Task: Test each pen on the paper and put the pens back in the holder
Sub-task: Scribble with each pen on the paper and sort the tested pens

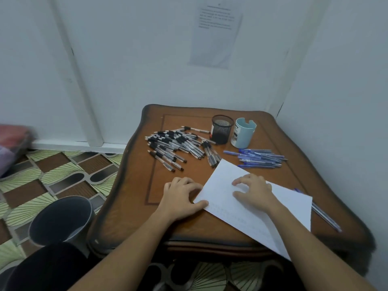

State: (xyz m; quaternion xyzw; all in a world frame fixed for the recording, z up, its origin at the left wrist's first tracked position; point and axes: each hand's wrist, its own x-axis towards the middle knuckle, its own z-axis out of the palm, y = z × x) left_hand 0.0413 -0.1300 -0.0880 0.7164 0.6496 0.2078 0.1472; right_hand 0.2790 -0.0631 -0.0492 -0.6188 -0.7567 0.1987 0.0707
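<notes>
Left hand (180, 196) rests loose-fingered at paper (247, 219) edge, right hand (254, 192) spread on it — pens (176, 144) heaped beside mesh holder (222, 132), cup (243, 134)

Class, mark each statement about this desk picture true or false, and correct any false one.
1. The black mesh holder is full of pens. False: no pens stick out of it; they lie on the table.
2. The black-capped pens lie heaped left of that holder. True.
3. The right hand holds a pen. False: it rests on the paper, holding nothing.
4. The blue pens lie near the pale blue cup. True.
</notes>
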